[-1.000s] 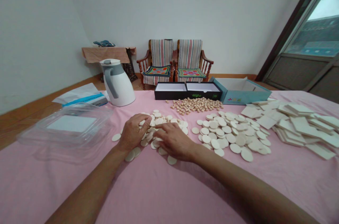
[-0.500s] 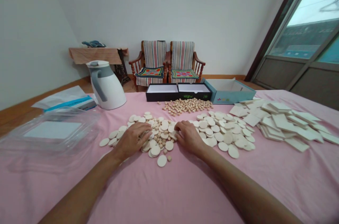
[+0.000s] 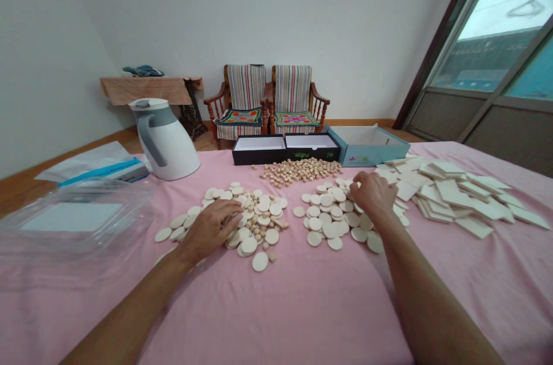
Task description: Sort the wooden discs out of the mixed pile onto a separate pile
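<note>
The right hand has left the mixed pile for the disc pile to its right, so work spans both; it's half-curled, contents hidden. The left hand curves loosely beside the mixed pile.

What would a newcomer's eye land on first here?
Probably the mixed heap of pale discs and small wooden pieces on the pink cloth, by the left hand, and the disc heap by the right hand. Next, likely, the tall white kettle standing toward the back left and the flat tiles piled at the right.
</note>
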`<state>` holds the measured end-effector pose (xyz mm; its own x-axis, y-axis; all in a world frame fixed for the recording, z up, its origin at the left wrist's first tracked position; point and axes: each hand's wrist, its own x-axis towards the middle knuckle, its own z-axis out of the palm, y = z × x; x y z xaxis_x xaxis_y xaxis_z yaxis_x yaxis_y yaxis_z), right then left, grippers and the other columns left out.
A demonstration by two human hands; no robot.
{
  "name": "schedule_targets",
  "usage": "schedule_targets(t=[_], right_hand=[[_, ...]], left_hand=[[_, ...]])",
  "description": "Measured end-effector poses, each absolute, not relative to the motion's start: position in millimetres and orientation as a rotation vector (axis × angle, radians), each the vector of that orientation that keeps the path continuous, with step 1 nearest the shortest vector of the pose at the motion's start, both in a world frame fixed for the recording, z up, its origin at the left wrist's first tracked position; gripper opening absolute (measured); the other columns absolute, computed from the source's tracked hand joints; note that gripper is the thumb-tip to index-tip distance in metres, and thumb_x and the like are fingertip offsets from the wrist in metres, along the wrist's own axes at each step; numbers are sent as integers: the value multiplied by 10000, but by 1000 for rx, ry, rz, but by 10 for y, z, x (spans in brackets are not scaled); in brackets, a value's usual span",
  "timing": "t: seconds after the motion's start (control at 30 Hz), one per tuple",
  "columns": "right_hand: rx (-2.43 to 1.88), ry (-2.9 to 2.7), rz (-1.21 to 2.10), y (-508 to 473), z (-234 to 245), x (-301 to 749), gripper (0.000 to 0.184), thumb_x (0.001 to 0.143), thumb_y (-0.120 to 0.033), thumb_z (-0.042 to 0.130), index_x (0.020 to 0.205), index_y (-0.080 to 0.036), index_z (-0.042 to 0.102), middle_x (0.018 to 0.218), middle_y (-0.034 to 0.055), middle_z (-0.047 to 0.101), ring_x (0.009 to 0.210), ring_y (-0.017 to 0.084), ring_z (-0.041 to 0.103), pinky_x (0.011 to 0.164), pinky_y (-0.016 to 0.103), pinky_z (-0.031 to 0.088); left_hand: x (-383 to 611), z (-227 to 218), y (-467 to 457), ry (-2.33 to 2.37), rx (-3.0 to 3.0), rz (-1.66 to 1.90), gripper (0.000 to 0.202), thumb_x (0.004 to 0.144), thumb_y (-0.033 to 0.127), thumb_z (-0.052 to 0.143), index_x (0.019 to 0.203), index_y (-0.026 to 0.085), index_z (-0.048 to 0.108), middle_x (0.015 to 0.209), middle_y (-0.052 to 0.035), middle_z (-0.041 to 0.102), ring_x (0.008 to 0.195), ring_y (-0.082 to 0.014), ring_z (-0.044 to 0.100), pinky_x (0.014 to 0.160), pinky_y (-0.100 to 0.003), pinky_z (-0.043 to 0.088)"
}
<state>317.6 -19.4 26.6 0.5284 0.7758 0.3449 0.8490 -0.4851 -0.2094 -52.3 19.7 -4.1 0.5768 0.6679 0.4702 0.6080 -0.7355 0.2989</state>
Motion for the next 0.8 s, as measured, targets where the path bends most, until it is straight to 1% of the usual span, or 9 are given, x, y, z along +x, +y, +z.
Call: schedule_targets(t=[0.07, 0.1, 0.17, 0.23, 0.37, 0.47, 0.57, 0.7, 0.8], right_hand=[[-2283, -1474, -303, -191, 229, 3067, 275, 803, -238, 464, 1000, -177, 647, 1061, 136, 623, 974, 264, 545, 802, 393, 347], [-2185, -1588, -248, -188, 208, 2968, 279, 811, -235, 462, 1018, -181, 640, 1061, 118, 628, 970, 240, 546, 807, 368, 347], [-1986, -1864, -61, -192, 168, 2724, 261, 820, -230, 460, 999, -195, 647, 1007, 76, 656, 937, 200, 554, 816, 331, 339], [-1877, -2095, 39, -215, 126, 2485, 242, 817, -244, 481, 972, -208, 662, 960, 64, 674, 934, 205, 549, 847, 349, 311], [-1880, -2248, -80, -273, 35, 2199, 193, 776, -204, 507, 882, -184, 667, 909, 94, 671, 938, 242, 528, 879, 409, 255], [-1884, -2253, -131, -274, 2, 2153, 196, 759, -183, 505, 880, -179, 659, 923, 103, 655, 938, 242, 519, 891, 412, 241], [-1900, -2180, -144, -262, 58, 2214, 216, 767, -237, 509, 923, -178, 646, 937, 102, 639, 932, 235, 515, 898, 399, 246], [-2117, -1787, -356, -278, 238, 2466, 254, 784, -299, 488, 947, -162, 627, 986, 131, 615, 971, 279, 488, 871, 422, 262], [-2297, -1527, -515, -294, 327, 2667, 261, 776, -254, 483, 951, -122, 625, 999, 182, 598, 991, 321, 464, 855, 461, 257]], left_hand=[[-526, -44, 198, 1098, 2689, 871, 254, 884, 339, 495, 965, 183, 678, 1062, -92, 676, 1021, -217, 606, 920, -395, 484], [-528, -46, 197, 1101, 2686, 870, 253, 883, 337, 497, 970, 184, 678, 1065, -90, 676, 1024, -216, 605, 922, -393, 483], [-533, -50, 195, 1108, 2681, 870, 250, 881, 334, 499, 977, 189, 679, 1066, -85, 676, 1022, -215, 606, 916, -387, 486], [-536, -57, 195, 1113, 2678, 868, 244, 881, 329, 498, 977, 194, 678, 1070, -81, 675, 1022, -214, 605, 910, -381, 488], [-542, -65, 202, 1106, 2673, 859, 242, 887, 323, 494, 981, 194, 676, 1073, -80, 671, 1024, -211, 600, 910, -376, 484], [-543, -60, 204, 1100, 2674, 847, 246, 890, 319, 491, 988, 188, 674, 1071, -85, 669, 1017, -209, 601, 908, -378, 483], [-542, -53, 200, 1099, 2672, 847, 247, 888, 326, 494, 988, 191, 674, 1067, -83, 671, 1018, -211, 602, 910, -381, 483], [-539, -52, 195, 1101, 2667, 845, 247, 885, 326, 495, 990, 194, 676, 1070, -79, 672, 1026, -211, 601, 914, -381, 483], [-538, -54, 197, 1098, 2664, 866, 247, 881, 327, 498, 988, 201, 681, 1060, -78, 676, 1011, -213, 608, 904, -382, 490]])
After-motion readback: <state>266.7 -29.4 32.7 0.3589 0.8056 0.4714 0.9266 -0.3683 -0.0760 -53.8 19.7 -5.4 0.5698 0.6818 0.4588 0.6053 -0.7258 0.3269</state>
